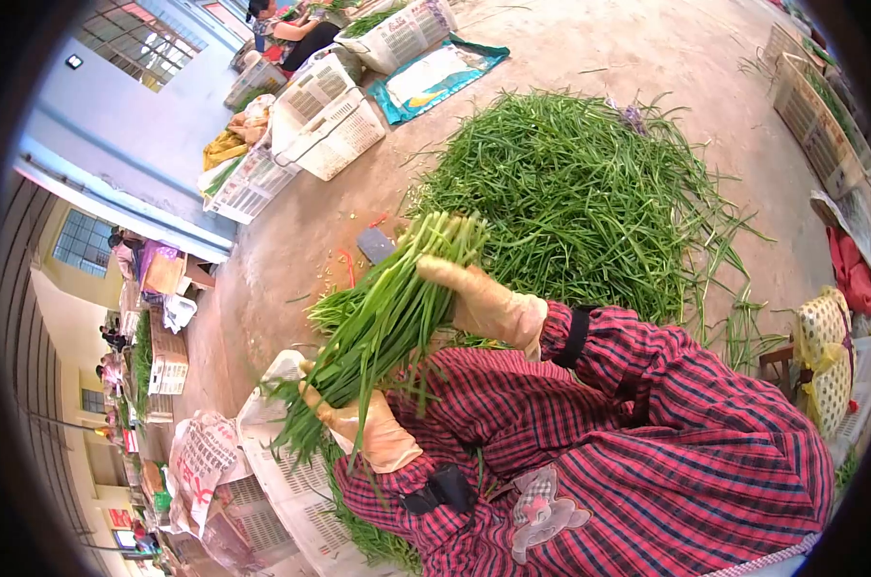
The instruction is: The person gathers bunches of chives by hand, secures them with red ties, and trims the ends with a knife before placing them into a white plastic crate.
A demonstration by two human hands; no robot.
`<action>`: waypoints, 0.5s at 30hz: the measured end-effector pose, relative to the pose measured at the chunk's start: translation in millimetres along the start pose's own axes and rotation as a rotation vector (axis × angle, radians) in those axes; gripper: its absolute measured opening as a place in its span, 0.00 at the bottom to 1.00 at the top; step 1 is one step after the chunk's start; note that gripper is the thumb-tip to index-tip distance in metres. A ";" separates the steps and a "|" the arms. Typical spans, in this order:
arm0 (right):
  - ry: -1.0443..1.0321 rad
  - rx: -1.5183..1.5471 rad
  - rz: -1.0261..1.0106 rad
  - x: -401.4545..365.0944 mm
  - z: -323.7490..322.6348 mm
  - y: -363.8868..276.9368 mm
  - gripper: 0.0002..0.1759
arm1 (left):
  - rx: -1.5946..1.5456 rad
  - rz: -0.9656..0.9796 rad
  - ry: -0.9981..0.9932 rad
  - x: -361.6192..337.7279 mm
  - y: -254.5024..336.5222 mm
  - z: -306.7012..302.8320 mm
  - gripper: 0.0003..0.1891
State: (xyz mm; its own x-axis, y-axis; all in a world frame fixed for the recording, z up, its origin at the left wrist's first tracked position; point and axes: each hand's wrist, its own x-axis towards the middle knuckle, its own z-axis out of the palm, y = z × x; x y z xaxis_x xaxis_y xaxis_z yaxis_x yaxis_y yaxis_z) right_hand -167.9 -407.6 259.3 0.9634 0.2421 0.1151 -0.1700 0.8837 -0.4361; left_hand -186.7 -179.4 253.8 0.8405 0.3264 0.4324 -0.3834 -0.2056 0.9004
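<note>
A bundle of long green garlic chives (383, 303) stretches between my two hands above my lap. My right hand (484, 296), in a pale rubber glove, is closed around the bundle near its cut, light-coloured stem ends. Lower down, my left hand (373, 435), also gloved, grips the leafy end, with leaves hanging over its fingers. A large loose heap of chives (570, 202) lies on the floor just beyond my right hand. Beneath the bundle, more chives (332, 313) show partly. A white plastic crate (301, 500) stands beside my left forearm.
White crates (330, 135) line the wall, near a blue sack (435, 77) on the floor. Another person (296, 38) sits among baskets at the back. A grey block (375, 244) and red scraps lie near the heap. A yellow patterned bundle (825, 351) stands at the right.
</note>
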 end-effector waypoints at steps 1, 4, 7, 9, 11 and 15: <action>0.003 -0.039 0.005 -2.4 -3.1 5.1 0.26 | 0.318 0.201 -0.018 3.4 13.3 2.2 0.23; -0.187 -0.237 0.151 -11.3 -17.6 0.1 0.29 | 0.154 0.154 0.015 24.6 -14.5 -11.3 0.15; -0.191 -0.544 0.190 -7.4 -40.1 5.0 0.20 | -0.734 -0.310 0.136 45.0 -36.6 -17.7 0.09; -0.209 -0.634 0.133 -8.6 -39.6 1.1 0.16 | -0.944 -0.333 0.070 42.0 -11.8 -7.9 0.07; -0.245 -0.866 0.172 -7.1 -54.3 3.1 0.14 | -1.160 -0.403 0.048 46.9 -10.3 -7.4 0.08; -0.557 -0.694 -0.084 -31.2 -88.9 2.5 0.16 | -1.074 -0.356 0.058 55.1 -22.2 -20.2 0.11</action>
State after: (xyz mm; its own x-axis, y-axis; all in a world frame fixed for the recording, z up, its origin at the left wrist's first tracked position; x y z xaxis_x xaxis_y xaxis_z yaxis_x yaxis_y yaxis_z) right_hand -179.9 -448.5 175.3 0.6956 0.5070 0.5090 0.2346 0.5093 -0.8280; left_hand -139.5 -138.2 258.6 0.9592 0.2563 0.1195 -0.2796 0.7971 0.5352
